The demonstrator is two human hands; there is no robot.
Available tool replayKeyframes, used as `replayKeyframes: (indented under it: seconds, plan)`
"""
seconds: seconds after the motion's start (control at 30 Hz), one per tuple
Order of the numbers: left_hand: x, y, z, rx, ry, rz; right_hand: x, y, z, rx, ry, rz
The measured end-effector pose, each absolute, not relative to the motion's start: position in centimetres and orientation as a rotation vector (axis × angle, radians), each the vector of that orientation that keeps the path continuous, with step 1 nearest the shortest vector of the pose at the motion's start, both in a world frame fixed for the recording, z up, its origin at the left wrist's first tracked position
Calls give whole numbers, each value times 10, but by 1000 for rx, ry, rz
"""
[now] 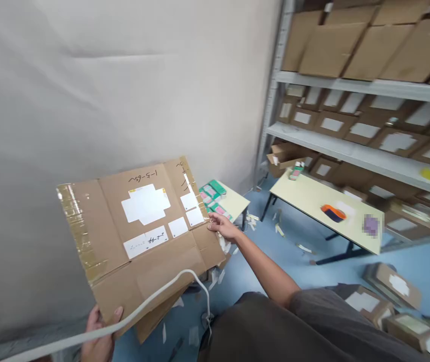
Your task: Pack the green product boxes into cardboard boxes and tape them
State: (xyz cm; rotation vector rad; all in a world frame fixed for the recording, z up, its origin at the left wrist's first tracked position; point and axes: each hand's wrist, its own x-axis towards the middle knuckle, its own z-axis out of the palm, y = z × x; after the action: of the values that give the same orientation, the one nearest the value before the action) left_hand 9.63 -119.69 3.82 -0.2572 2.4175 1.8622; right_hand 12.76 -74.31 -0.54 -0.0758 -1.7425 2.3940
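Note:
Both of my hands hold a flattened cardboard box tilted in front of the pale wall. Its near side carries several white labels, handwritten marks and shiny brown tape along two edges. At the lower left corner, my left hand grips the cardboard, with the thumb in front and fingers partly behind it. My right hand pinches the right edge near a taped corner. Some of its fingers are hidden by the board. Behind that hand, green and pink packets lie on a small pale table.
A curved white tube crosses before the cardboard. To the right stands a pale table with an orange and dark blue item. Shelves hold many boxes. Paper scraps litter the blue floor; boxes lie lower right.

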Motion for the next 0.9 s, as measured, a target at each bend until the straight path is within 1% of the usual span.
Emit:
replayKeyframes:
  seconds: [0.23, 0.47, 0.7, 0.9]
  plan:
    - [83, -992, 43, 114, 2207, 1727, 261, -578, -4, -352, -1599, 2157]
    - [58, -793, 41, 444, 2008, 1490, 354, -477, -34, -674, -1396, 1946]
    - [17, -605, 27, 730, 1774, 1266, 390, -396, -71, -1072, -1141, 1777]
    - [11, -448, 44, 1080, 1588, 1127, 385, -338, -100, -1364, -926, 1623]
